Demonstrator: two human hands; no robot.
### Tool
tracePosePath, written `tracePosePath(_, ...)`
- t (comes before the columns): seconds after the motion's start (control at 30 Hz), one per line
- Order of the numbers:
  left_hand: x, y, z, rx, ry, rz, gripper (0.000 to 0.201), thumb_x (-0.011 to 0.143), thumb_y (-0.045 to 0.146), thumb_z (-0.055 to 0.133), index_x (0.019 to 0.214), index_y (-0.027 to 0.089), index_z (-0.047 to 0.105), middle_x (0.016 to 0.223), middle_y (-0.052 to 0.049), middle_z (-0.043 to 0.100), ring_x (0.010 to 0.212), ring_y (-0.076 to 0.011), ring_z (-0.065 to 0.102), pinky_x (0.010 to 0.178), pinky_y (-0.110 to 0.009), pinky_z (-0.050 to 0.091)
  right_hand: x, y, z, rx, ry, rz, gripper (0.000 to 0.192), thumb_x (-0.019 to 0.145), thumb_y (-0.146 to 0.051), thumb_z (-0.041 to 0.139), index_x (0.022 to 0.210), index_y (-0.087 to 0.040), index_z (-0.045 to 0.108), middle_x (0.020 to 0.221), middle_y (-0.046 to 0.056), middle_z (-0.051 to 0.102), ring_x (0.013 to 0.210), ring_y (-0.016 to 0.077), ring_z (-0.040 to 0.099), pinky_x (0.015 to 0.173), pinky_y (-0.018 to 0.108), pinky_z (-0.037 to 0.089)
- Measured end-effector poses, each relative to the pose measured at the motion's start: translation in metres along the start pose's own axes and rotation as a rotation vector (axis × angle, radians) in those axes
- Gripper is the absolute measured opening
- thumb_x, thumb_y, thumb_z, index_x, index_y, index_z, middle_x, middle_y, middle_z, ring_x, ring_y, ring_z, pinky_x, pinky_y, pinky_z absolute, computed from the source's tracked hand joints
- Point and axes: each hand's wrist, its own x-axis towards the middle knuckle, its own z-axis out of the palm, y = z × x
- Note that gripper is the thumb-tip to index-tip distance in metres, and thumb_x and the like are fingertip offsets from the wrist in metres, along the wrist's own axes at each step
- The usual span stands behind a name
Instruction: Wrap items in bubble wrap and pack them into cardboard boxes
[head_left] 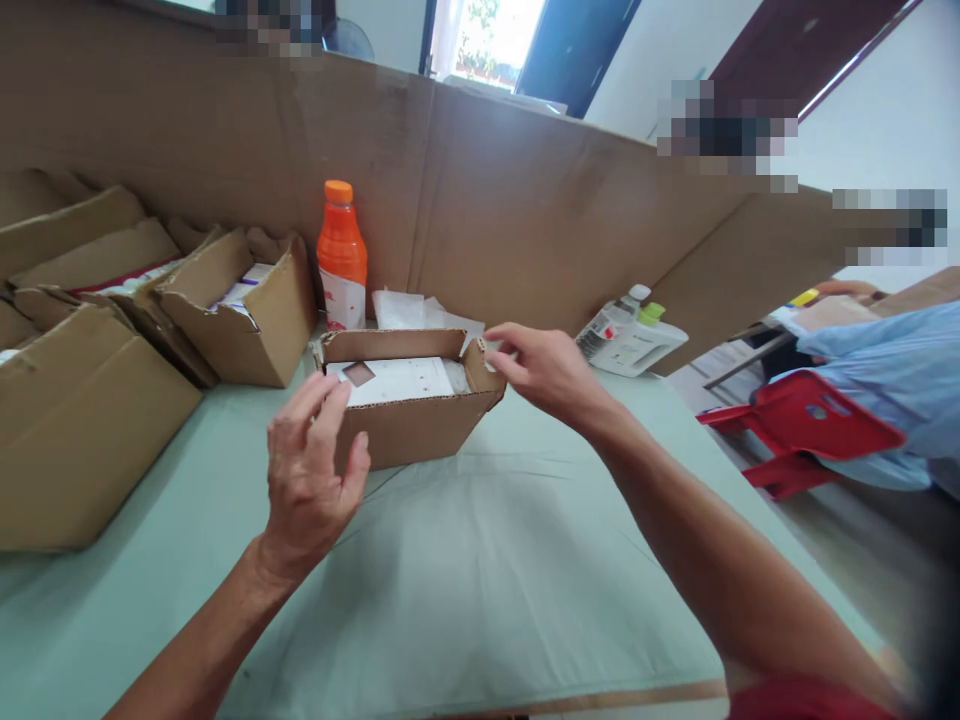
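Observation:
A small open-topped cardboard box (405, 432) stands on the cloth-covered table. Inside it lies a white carton (401, 382) with a dark square on its top, and some pale wrapping shows at the right end. My left hand (311, 470) is at the box's near left corner, thumb spread from the fingers, fingertips over the rim. At the right end, my right hand (551, 375) has its fingertips at the box's edge, thumb and forefinger apart. Whether those fingertips press on the cardboard I cannot tell. Neither hand visibly grips anything.
Several cardboard boxes (97, 430) with contents line the left side. Behind the box are an orange bottle (343, 250) and white sheets (412, 310). A clear bottle (611, 325) and a white jug (649, 345) stand farther right, before a cardboard partition (525, 200). A person sits on a red chair (817, 415).

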Motion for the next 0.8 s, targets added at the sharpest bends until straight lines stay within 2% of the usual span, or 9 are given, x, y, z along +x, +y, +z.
tracePosePath(0.07, -0.015, -0.003, 0.0, -0.087, 0.016, -0.172, 0.075, 0.086, 0.014, 0.067, 0.154, 0.026, 0.038, 0.149, -0.016, 0.049, 0.14, -0.0308, 0.048, 0.115, -0.052, 0.041, -0.028, 0.025, 0.006, 0.183, 0.137, 0.044, 0.029, 0.092, -0.035, 0.052, 0.107, -0.019, 0.072, 0.087, 0.005, 0.076, 0.076, 0.0188, 0.066, 0.073, 0.031, 0.049)
tracePosePath(0.1, -0.023, -0.006, 0.002, -0.157, 0.002, -0.295, 0.076, 0.086, 0.017, 0.067, 0.155, 0.027, 0.036, 0.152, -0.015, 0.047, 0.14, -0.03, 0.048, 0.115, -0.051, 0.042, -0.041, 0.035, 0.015, 0.27, 0.146, 0.058, 0.031, 0.091, -0.037, 0.054, 0.107, -0.018, 0.071, 0.087, 0.006, 0.075, 0.075, 0.0186, 0.066, 0.071, 0.031, 0.049)
tracePosePath(0.2, -0.047, -0.016, 0.009, -0.42, -0.086, -0.684, 0.074, 0.087, 0.029, 0.068, 0.154, 0.028, 0.035, 0.155, -0.014, 0.045, 0.138, -0.0284, 0.05, 0.112, -0.049, 0.047, -0.064, 0.048, 0.059, 0.496, -0.001, 0.058, 0.047, 0.083, -0.037, 0.061, 0.125, -0.016, 0.062, 0.108, 0.01, 0.074, 0.086, 0.0207, 0.067, 0.067, 0.03, 0.051)
tracePosePath(0.3, -0.053, -0.024, 0.016, -0.556, -0.158, -0.905, 0.068, 0.084, 0.035, 0.069, 0.146, 0.023, 0.043, 0.147, -0.014, 0.053, 0.132, -0.0281, 0.056, 0.109, -0.048, 0.049, -0.057, 0.034, 0.102, 0.573, -0.135, 0.047, 0.055, 0.078, -0.037, 0.066, 0.128, -0.016, 0.056, 0.121, 0.013, 0.07, 0.093, 0.0224, 0.066, 0.071, 0.032, 0.052)
tracePosePath(0.4, -0.04, -0.024, 0.022, -0.533, -0.161, -0.948, 0.057, 0.079, 0.034, 0.07, 0.131, 0.019, 0.055, 0.13, -0.012, 0.064, 0.121, -0.0265, 0.062, 0.103, -0.044, 0.053, -0.041, 0.018, 0.117, 0.538, -0.144, 0.073, 0.05, 0.078, -0.037, 0.066, 0.121, -0.013, 0.057, 0.105, 0.012, 0.071, 0.081, 0.0217, 0.064, 0.073, 0.034, 0.052)
tracePosePath(0.5, -0.024, -0.012, 0.037, -0.541, -0.168, -0.923, 0.053, 0.076, 0.029, 0.068, 0.126, 0.017, 0.058, 0.121, -0.011, 0.068, 0.112, -0.0239, 0.065, 0.096, -0.038, 0.056, -0.051, 0.024, 0.111, 0.481, -0.108, 0.139, 0.046, 0.078, -0.036, 0.064, 0.118, -0.014, 0.057, 0.094, 0.009, 0.07, 0.076, 0.0223, 0.064, 0.071, 0.035, 0.051)
tracePosePath(0.57, -0.02, 0.003, 0.052, -0.615, -0.236, -0.896, 0.053, 0.075, 0.028, 0.066, 0.126, 0.016, 0.058, 0.12, -0.01, 0.069, 0.107, -0.0225, 0.067, 0.094, -0.037, 0.056, -0.082, 0.039, 0.105, 0.425, -0.032, 0.218, 0.041, 0.079, -0.037, 0.062, 0.113, -0.016, 0.058, 0.092, 0.009, 0.069, 0.072, 0.0229, 0.064, 0.069, 0.037, 0.052)
tracePosePath(0.67, -0.026, 0.027, 0.07, -0.75, -0.37, -0.833, 0.051, 0.077, 0.028, 0.065, 0.127, 0.017, 0.059, 0.123, -0.009, 0.069, 0.112, -0.0223, 0.065, 0.097, -0.036, 0.053, -0.152, 0.058, 0.098, 0.348, 0.098, 0.305, 0.033, 0.082, -0.042, 0.061, 0.105, -0.019, 0.059, 0.092, 0.01, 0.069, 0.069, 0.0248, 0.064, 0.069, 0.042, 0.054)
tracePosePath(0.8, -0.039, 0.038, 0.071, -0.841, -0.479, -0.792, 0.05, 0.08, 0.033, 0.067, 0.127, 0.019, 0.06, 0.127, -0.01, 0.068, 0.116, -0.0236, 0.063, 0.102, -0.038, 0.049, -0.232, 0.065, 0.104, 0.395, 0.191, 0.328, 0.044, 0.085, -0.05, 0.065, 0.119, -0.023, 0.058, 0.105, 0.012, 0.07, 0.086, 0.0302, 0.069, 0.079, 0.046, 0.058)
